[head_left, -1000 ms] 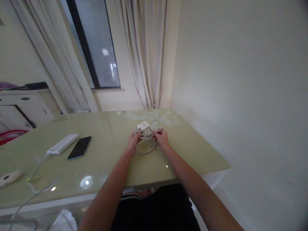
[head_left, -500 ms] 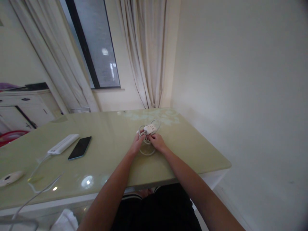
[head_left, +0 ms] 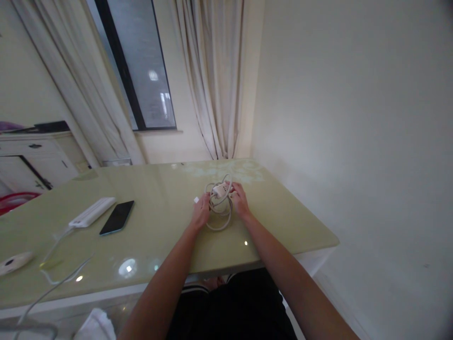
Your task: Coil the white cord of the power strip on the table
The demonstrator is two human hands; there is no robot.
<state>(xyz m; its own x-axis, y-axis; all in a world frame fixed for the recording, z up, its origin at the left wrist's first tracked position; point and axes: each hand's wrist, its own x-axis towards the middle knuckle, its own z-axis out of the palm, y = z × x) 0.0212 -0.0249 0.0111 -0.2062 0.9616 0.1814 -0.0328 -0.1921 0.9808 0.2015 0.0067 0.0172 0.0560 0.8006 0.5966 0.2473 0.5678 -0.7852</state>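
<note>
Looped cable (head_left: 218, 230) is gripped by the left hand (head_left: 201, 211), and the white socket block (head_left: 221, 190) is gripped at one end by the right hand (head_left: 240, 200)

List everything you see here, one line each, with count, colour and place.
Table: 1, pale green, centre
Socket block: 1, white, mid-table
Looped cable: 1, pale grey, about the socket block
Phone: 1, black, table's left half
Long device: 1, white, left of phone
Oval device: 1, white, far left
Cords: count unclear, whitish, lower left
Cloth: 1, white, lower left
Cabinet: 1, off-white, far left
Window: 1, dark-framed, behind table
Curtains: 2, cream, flanking window
Red item: 1, red, left edge
Left hand: 1, bare, on looped cable
Right hand: 1, bare, beside socket block
Legwear: black, bottom centre
</note>
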